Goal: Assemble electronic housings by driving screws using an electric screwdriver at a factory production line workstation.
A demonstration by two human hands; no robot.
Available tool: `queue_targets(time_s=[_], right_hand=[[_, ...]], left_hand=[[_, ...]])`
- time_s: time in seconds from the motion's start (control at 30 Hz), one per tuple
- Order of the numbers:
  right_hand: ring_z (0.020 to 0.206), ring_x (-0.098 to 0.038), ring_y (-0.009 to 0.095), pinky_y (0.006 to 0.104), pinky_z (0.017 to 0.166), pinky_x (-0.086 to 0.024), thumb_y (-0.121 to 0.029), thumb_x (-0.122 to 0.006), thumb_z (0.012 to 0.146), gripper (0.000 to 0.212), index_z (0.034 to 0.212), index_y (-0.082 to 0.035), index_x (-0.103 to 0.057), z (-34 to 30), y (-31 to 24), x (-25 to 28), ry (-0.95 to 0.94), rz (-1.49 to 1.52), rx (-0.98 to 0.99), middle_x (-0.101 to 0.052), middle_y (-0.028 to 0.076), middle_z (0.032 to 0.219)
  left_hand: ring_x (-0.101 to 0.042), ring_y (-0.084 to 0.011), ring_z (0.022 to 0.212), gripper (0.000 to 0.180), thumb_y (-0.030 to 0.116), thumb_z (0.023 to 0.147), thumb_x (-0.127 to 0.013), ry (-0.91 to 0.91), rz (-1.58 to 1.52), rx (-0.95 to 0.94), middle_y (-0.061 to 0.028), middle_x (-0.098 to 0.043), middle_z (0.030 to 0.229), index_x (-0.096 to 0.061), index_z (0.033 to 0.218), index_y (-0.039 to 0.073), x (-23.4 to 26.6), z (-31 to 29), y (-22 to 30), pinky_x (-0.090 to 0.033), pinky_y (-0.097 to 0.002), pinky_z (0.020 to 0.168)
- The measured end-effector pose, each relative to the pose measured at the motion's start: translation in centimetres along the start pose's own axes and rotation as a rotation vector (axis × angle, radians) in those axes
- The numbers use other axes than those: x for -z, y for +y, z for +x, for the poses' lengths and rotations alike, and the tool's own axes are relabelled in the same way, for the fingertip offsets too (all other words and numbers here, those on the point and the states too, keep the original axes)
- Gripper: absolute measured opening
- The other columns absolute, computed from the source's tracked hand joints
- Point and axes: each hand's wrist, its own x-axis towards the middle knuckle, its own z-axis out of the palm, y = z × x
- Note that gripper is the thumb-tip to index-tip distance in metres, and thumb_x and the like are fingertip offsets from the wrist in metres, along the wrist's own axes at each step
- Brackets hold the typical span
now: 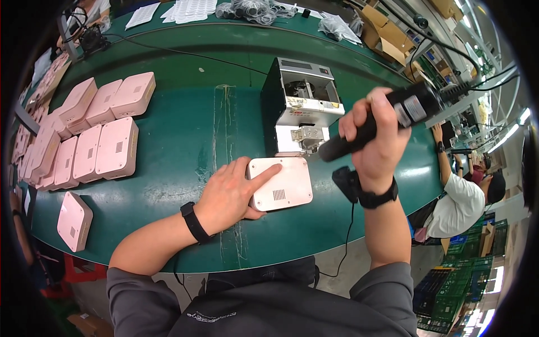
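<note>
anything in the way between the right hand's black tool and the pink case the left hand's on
Nothing visible stands between the black tool in the right hand and the pink case. The black-and-silver machine sits just beyond the case's far edge, near the tool's tip; the left hand covers part of the case.

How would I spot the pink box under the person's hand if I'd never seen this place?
Find the big green table, then the black-and-silver machine on it. Just in front of that, nearer the person, lies the pink box, with a little patch of slots. Only it has the left hand on it; the other pink boxes sit apart, over on the left.
</note>
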Motion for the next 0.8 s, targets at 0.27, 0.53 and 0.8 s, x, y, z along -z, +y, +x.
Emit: queue_targets(time_s=[0.27, 0.53, 0.8], right_hand=[[0.047, -0.046, 0.015, 0.0333, 0.05, -0.043, -0.03, -0.052, 0.094, 0.025, 0.101, -0.008, -0.044, -5.6, -2.6, 0.4, -0.135, 0.198, -0.116, -0.048, 0.005, 0.067], [0.047, -0.047, 0.015, 0.0332, 0.051, -0.043, -0.032, -0.056, 0.092, 0.029, 0.1, -0.009, -0.041, -7.3, -1.5, -0.1, -0.213, 0.206, -0.125, -0.049, 0.005, 0.067], [0.049, -0.048, 0.015, 0.0334, 0.052, -0.044, -0.029, -0.06, 0.091, 0.029, 0.099, -0.009, -0.04, -8.5, -1.5, -0.9, -0.297, 0.194, -0.112, -0.049, 0.005, 0.067]], left_hand=[[-0.055, -0.028, 0.092, 0.095, 0.029, 0.057, -0.088, 0.069, 0.031, -0.049, -0.0122, -0.05, 0.1, -0.047, 0.142, 0.023, -0.4, 0.0, -0.2, -0.048, -0.0369, 0.079], [-0.055, -0.0281, 0.092, 0.097, 0.027, 0.056, -0.088, 0.052, 0.051, -0.037, -0.012, -0.05, 0.099, -0.046, 0.143, 0.024, -0.4, -0.2, 0.0, -0.048, -0.0366, 0.079], [-0.055, -0.0282, 0.093, 0.098, 0.025, 0.056, -0.088, 0.061, 0.063, -0.042, -0.0123, -0.049, 0.098, -0.045, 0.144, 0.024, -0.6, -0.4, -0.1, -0.048, -0.0368, 0.079]])
